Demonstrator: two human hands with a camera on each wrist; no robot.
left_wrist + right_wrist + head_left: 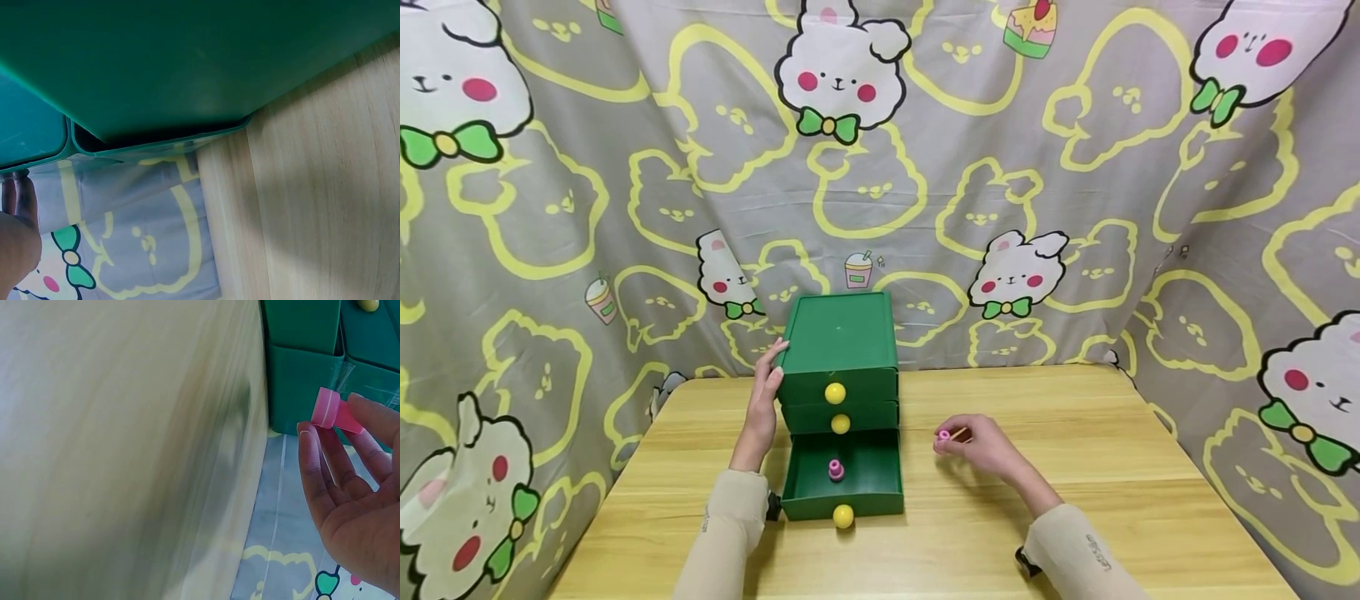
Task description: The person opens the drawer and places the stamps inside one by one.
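My right hand (988,448) pinches a small pink stepped cylinder (327,407) between thumb and fingertips, above the table to the right of the green drawer unit (838,333). It has a wide round end and a narrower stem. The lowest drawer (872,467) is pulled out. A similar pink piece (836,472) stands inside it, its narrow end up. My left hand (762,412) rests against the unit's left side, fingertips near the top edge. In the left wrist view only part of that hand (19,237) shows, its fingers touching the green casing.
The upper two drawers are closed, with yellow ball knobs (835,393) on their fronts. Another yellow knob (843,517) is on the open drawer. The wooden table (1075,500) extends to both sides. A patterned curtain (925,192) hangs behind and beside it.
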